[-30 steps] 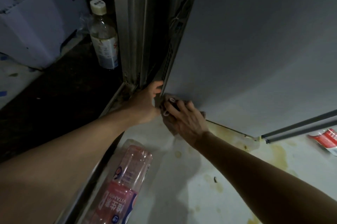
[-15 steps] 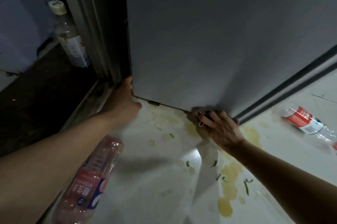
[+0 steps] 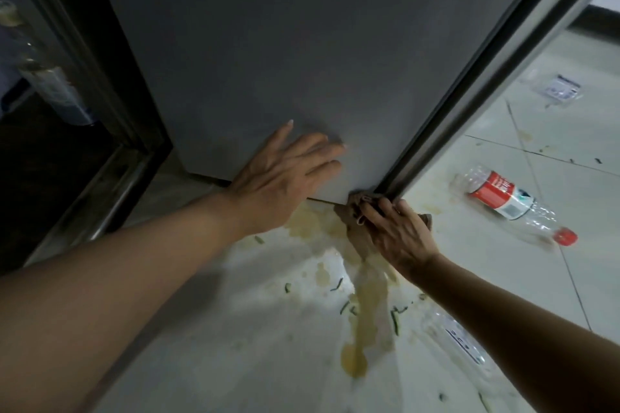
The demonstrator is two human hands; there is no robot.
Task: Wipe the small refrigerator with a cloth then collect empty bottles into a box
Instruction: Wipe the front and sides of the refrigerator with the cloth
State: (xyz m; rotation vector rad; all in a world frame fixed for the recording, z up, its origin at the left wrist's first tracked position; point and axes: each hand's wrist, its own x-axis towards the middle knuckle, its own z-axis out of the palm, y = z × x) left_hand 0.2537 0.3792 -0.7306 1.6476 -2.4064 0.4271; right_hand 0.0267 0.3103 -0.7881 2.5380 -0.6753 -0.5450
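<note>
Pressing a brown cloth point(image 3: 357, 231) against the fridge's point(image 3: 302, 53) bottom right corner, the right hand point(image 3: 399, 231) grips it; left hand point(image 3: 281, 177) is spread flat on the grey side, holding nothing; a red-label bottle point(image 3: 510, 201) lies on the stained floor point(image 3: 235, 328) to the right.

- Fridge point(image 3: 302, 43) stands at the rear of the floor point(image 3: 235, 345).
- Left hand point(image 3: 285, 174) lies flat on the fridge's side, near its bottom edge.
- Right hand point(image 3: 399, 234) presses a cloth point(image 3: 355, 228) at the fridge's bottom right corner.
- One bottle point(image 3: 510, 201) lies on the floor right of the fridge.
- Another bottle point(image 3: 50, 76) stands left of the fridge.
</note>
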